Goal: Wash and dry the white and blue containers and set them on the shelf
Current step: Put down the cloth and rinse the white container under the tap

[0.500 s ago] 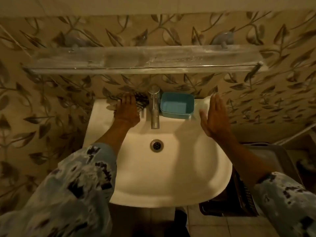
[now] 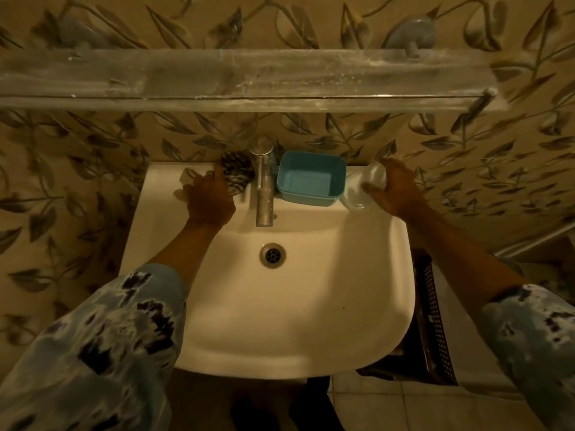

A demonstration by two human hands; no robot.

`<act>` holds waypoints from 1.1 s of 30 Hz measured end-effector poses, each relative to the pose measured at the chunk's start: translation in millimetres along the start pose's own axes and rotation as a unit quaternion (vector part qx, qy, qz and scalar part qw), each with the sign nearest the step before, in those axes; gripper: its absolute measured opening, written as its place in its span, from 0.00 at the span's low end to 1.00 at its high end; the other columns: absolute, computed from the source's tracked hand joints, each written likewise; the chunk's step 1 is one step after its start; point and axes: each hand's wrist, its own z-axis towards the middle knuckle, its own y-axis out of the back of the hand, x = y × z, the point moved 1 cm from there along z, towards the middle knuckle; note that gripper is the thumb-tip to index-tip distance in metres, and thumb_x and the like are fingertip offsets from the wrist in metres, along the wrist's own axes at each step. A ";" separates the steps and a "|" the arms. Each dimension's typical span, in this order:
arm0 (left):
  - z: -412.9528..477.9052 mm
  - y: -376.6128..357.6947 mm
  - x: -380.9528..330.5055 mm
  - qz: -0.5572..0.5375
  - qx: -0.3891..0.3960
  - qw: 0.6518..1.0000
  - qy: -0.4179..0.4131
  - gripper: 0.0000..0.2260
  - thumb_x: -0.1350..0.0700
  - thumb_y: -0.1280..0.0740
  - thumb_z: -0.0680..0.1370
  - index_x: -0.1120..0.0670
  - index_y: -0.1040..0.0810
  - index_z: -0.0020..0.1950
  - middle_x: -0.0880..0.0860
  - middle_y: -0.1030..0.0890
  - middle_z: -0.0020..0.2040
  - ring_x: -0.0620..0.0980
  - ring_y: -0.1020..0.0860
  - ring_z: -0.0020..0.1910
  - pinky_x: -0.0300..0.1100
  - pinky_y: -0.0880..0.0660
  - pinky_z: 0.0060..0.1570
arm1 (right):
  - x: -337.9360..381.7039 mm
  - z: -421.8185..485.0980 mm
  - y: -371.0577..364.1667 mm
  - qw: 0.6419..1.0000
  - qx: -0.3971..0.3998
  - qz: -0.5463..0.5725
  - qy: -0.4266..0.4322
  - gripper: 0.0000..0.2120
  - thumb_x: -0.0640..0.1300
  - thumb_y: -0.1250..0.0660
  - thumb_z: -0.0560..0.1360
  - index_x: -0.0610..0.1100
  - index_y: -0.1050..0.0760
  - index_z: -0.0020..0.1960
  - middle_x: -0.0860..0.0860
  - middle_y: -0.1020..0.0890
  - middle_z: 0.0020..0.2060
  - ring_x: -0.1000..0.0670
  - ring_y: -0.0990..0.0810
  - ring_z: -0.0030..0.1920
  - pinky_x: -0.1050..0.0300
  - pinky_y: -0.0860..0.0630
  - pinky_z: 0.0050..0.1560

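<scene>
status: early, wash step not properly started as far as I can see

- right hand (image 2: pixel 401 191) wraps the white container (image 2: pixel 361 191) at the back right corner of the sink (image 2: pixel 280 321), thumb on the near side, fingers curled over the far side; container looks tilted, can't tell if it's lifted off the ledge or only tipped
- left hand (image 2: pixel 208 200) lies flat on the back ledge left of the tap (image 2: pixel 264 188), fingers spread and fairly straight, index tip at the edge of the dark scrubber (image 2: pixel 236 172); not gripping it
- blue container (image 2: pixel 311 178) sits upright on the ledge just right of the tap, beside the white one, nobody touching it
- no water stream visible from the tap, basin around the drain (image 2: pixel 273 255) looks dry, though the light is dim so not certain
- shelf (image 2: pixel 249 79) above the sink holds neither container

done: nothing I can confirm, at most the white container is picked
left: grab scrubber, run water, wash white, wash blue, dry both, put both on the shelf

my read: this is the setup for washing the white one first, scrubber in left, container in right

no drying cloth in view; dark basket (image 2: pixel 435 321) right of the sink, contents unclear
</scene>
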 end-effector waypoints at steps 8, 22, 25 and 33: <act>-29.6 4.3 17.3 -0.156 0.038 0.981 0.105 0.11 0.50 0.30 0.70 0.56 0.23 0.45 0.58 0.19 0.44 0.57 0.23 0.43 0.50 0.28 0.51 | 1.1 7.6 21.5 0.997 -0.026 0.006 -0.070 0.23 0.34 0.34 0.74 0.35 0.31 0.69 0.36 0.26 0.66 0.36 0.27 0.66 0.46 0.30 0.66; -179.5 2.3 -2.1 -0.584 -0.084 0.796 0.133 0.11 0.58 0.31 0.74 0.65 0.21 0.51 0.58 0.19 0.45 0.52 0.18 0.43 0.37 0.21 0.41 | -38.8 -68.7 19.9 0.935 -0.091 0.250 -0.235 0.07 0.35 0.33 0.73 0.32 0.21 0.48 0.35 0.18 0.48 0.35 0.19 0.50 0.42 0.20 0.49; -188.4 7.3 -24.1 -0.667 -0.072 0.728 0.139 0.05 0.60 0.34 0.76 0.60 0.21 0.46 0.55 0.19 0.38 0.47 0.18 0.37 0.39 0.20 0.37 | -40.1 -80.8 15.4 0.923 -0.112 0.276 -0.245 0.05 0.35 0.34 0.73 0.34 0.22 0.43 0.36 0.18 0.44 0.35 0.19 0.48 0.38 0.20 0.48; -202.3 12.3 -60.2 -0.779 -0.054 0.605 0.158 0.06 0.59 0.38 0.77 0.57 0.22 0.48 0.51 0.18 0.38 0.47 0.18 0.39 0.39 0.20 0.36 | -40.7 -101.8 9.4 0.885 -0.108 0.358 -0.278 0.05 0.37 0.36 0.74 0.35 0.24 0.47 0.35 0.20 0.51 0.45 0.22 0.43 0.52 0.22 0.30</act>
